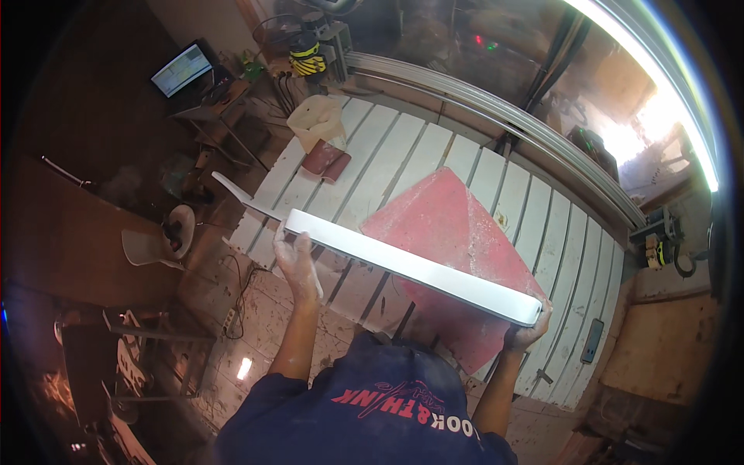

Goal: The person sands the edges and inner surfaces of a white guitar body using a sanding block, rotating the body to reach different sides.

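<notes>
A long white bar (411,265) with a smooth face and rounded ends is held slantwise over the slatted bed. My left hand (296,263), dusted white, is closed on its left end, and my right hand (529,329) grips the right end. Below and behind the bar lies a dusty red square sheet (434,201), partly hidden by it. A thin pale strip (232,187) juts past the bed's left edge behind my left hand.
At the bed's (574,256) back left sit a cream bag (310,120) and reddish sandpaper-like rolls (324,161). An aluminium rail (480,116) runs behind. A dark phone-like object (592,341) lies at the right. A laptop (180,70) and white chair (155,240) stand left.
</notes>
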The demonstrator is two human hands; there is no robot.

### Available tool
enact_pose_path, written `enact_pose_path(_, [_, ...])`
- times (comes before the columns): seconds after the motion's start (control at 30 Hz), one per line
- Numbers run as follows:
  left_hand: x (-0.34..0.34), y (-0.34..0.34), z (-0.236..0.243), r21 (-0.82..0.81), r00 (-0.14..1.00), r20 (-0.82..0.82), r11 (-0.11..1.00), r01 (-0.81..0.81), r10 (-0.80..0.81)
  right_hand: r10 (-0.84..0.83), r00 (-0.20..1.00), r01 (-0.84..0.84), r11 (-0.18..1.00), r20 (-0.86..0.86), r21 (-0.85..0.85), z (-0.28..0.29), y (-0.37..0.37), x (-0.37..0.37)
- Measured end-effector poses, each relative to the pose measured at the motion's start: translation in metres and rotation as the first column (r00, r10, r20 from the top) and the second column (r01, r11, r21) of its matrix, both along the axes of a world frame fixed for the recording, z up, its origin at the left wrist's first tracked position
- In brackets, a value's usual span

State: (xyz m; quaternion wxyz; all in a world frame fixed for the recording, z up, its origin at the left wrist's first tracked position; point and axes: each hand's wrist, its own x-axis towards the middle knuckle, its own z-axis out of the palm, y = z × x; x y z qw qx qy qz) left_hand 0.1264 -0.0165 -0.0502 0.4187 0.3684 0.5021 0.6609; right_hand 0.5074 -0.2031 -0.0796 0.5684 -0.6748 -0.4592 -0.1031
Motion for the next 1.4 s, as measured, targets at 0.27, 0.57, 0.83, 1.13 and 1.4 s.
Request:
enact_pose_path(0.27, [-0.031, 0.013, -0.026, -0.009, 0.974, 0.226, 1.000, 0.022, -0.019, -0.024, 0.998, 0.022, 0.999, -0.054, -0.041, -0.009, -0.006, 0.000])
enact_pose_path(0.57, [0.001, 0.028, -0.023, -0.093, 0.755, 0.640, 0.961, 0.260, -0.142, -0.096, 0.995, 0.096, 0.995, -0.017, -0.008, 0.001, -0.001, 0.002])
enact_pose_path(0.83, [-0.004, 0.044, -0.017, 0.115, 0.716, 0.581, 0.910, 0.398, -0.387, -0.008, 1.000, 0.009, 0.997, -0.016, 0.080, 0.018, 0.012, 0.012])
enact_pose_path(1.13, [-0.001, 0.042, 0.138, 0.750, 0.899, 0.033, 0.606, 0.266, -0.436, 0.117, 0.976, -0.051, 0.943, -0.182, 0.328, 0.032, 0.033, -0.024])
enact_pose_path(1.4, [-0.014, 0.002, 0.224, 0.771, 0.832, -0.083, 0.494, 0.402, -0.548, 0.268, 0.827, -0.073, 0.923, -0.494, 0.379, 0.002, 0.059, -0.049])
